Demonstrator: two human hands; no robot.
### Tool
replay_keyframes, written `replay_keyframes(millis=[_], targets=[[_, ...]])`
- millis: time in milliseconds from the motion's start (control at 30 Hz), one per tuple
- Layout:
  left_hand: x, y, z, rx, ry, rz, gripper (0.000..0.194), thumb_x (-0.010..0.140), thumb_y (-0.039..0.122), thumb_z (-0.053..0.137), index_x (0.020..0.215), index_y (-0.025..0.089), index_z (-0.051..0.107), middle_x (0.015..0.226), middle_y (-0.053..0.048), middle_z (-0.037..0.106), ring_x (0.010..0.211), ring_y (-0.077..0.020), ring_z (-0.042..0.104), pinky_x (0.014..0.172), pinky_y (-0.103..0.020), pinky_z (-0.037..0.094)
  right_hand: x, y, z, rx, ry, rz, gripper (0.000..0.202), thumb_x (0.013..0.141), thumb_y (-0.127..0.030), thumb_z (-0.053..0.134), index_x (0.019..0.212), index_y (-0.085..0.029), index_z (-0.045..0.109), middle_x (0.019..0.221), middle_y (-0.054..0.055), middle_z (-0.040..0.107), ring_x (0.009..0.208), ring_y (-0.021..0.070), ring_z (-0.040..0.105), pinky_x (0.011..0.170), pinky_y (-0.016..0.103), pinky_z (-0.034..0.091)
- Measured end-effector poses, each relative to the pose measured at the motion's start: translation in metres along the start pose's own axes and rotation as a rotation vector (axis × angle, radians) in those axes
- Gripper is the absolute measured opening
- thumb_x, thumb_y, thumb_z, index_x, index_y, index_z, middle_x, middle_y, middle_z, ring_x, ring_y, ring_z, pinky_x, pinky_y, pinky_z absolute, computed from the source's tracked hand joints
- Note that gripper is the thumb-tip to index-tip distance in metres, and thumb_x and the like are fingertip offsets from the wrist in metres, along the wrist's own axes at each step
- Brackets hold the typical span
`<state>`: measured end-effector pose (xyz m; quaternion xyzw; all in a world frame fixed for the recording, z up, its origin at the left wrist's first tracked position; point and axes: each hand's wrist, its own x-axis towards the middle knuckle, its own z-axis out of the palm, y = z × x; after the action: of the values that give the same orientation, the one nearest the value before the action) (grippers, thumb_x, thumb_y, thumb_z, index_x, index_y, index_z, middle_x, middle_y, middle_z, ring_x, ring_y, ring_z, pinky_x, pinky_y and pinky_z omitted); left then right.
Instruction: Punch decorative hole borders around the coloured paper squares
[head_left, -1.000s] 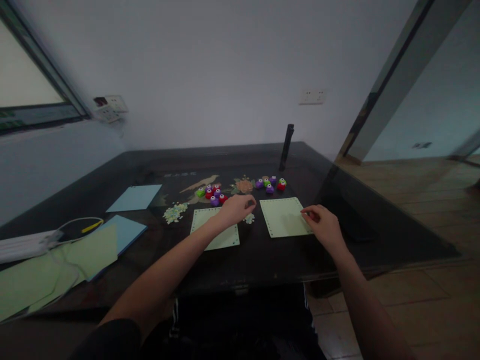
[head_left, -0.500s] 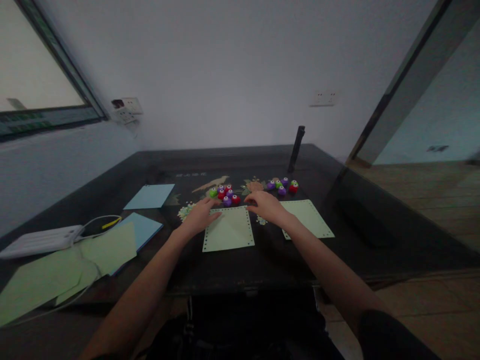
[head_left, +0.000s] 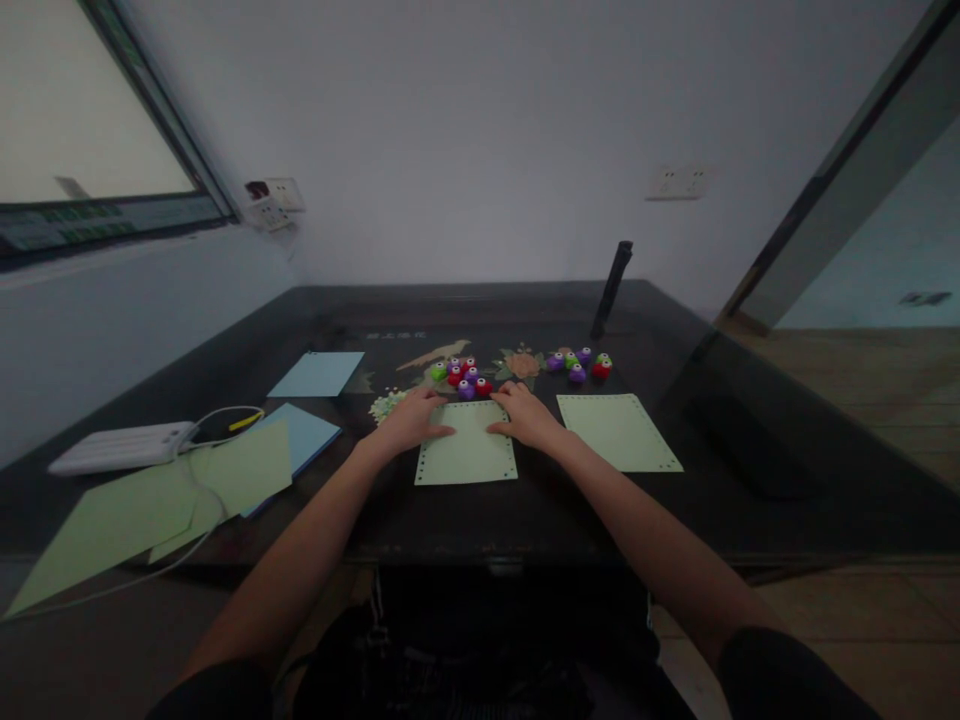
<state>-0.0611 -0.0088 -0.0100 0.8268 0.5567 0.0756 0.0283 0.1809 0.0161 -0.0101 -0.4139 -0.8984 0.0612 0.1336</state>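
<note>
While both hands are working at its upper corners, the pale green sheet (head_left: 469,458) is lying flat on the dark table (head_left: 465,525), right in front of the person, dark dots running along its edges. On its left side, the left hand (head_left: 409,418) is spreading thumb and fingers wide apart, the thumb resting over the paper. Opposite, the right hand (head_left: 527,415) is mirroring it, thumb well away from the fingers; whether either is pinching the edge, I'm not able to tell. Just beyond the sheet, a cluster of little eyed toys (head_left: 466,389) is showing green, red and purple, and a second toy group (head_left: 577,374) is sitting farther right. Below that group another green sheet (head_left: 619,432) is lying, partly hidden by the right forearm. Out left, a blue sheet (head_left: 318,374) is resting alone, while loose green papers (head_left: 135,515) are overlapping a blue stack (head_left: 311,430), a white cable (head_left: 214,492) trailing over them. A white device (head_left: 124,447) is lying beside those. Toward the back right, a black stick (head_left: 613,285) is standing tilted.
</note>
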Motion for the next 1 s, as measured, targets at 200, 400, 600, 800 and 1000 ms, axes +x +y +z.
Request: replay_keyframes(millis=[200, 400, 600, 800, 1000], targets=[[-0.003, 0.007, -0.005, -0.029, 0.01, -0.029, 0.053, 0.073, 0.048, 0.063, 0.117, 0.019, 0.058, 0.114, -0.01, 0.056, 0.106, -0.0254, 0.053, 0.093, -0.035, 0.04, -0.001, 0.0, 0.002, 0.032, 0.006, 0.03, 0.051, 0.075, -0.038, 0.068, 0.118, -0.013, 0.059, 0.116, 0.016, 0.051, 0.107, 0.0288, 0.048, 0.089, 0.039, 0.041], [-0.004, 0.009, -0.006, -0.048, 0.032, -0.035, 0.049, 0.073, 0.046, 0.064, 0.113, 0.019, 0.058, 0.115, -0.01, 0.057, 0.108, -0.0256, 0.053, 0.093, -0.035, 0.04, -0.003, -0.001, 0.001, 0.06, 0.014, 0.039, 0.049, 0.073, -0.037, 0.07, 0.115, -0.015, 0.06, 0.116, 0.014, 0.051, 0.107, 0.0275, 0.049, 0.087, 0.037, 0.041], [-0.005, 0.01, -0.006, -0.06, 0.04, -0.056, 0.049, 0.071, 0.045, 0.065, 0.112, 0.02, 0.057, 0.115, -0.009, 0.057, 0.108, -0.0258, 0.053, 0.093, -0.036, 0.04, -0.001, 0.001, 0.002, 0.202, 0.124, 0.067, 0.032, 0.071, -0.019, 0.069, 0.102, -0.015, 0.061, 0.104, 0.009, 0.057, 0.101, 0.0222, 0.05, 0.087, 0.034, 0.039], [-0.005, 0.01, -0.006, -0.051, 0.026, -0.058, 0.052, 0.072, 0.045, 0.065, 0.117, 0.02, 0.055, 0.115, -0.01, 0.057, 0.107, -0.0259, 0.053, 0.091, -0.036, 0.041, 0.004, 0.007, 0.006, 0.513, 0.186, 0.145, 0.021, 0.068, -0.014, 0.064, 0.088, -0.016, 0.061, 0.078, 0.001, 0.06, 0.071, 0.0142, 0.054, 0.069, 0.027, 0.041], [-0.005, 0.014, -0.009, -0.037, 0.038, -0.056, 0.049, 0.072, 0.044, 0.066, 0.112, 0.018, 0.056, 0.113, -0.01, 0.057, 0.106, -0.0264, 0.053, 0.092, -0.037, 0.041, 0.004, 0.009, 0.011, 0.65, 0.185, 0.179, 0.02, 0.066, -0.016, 0.063, 0.085, -0.016, 0.059, 0.064, -0.003, 0.054, 0.06, 0.0123, 0.052, 0.059, 0.024, 0.039]])
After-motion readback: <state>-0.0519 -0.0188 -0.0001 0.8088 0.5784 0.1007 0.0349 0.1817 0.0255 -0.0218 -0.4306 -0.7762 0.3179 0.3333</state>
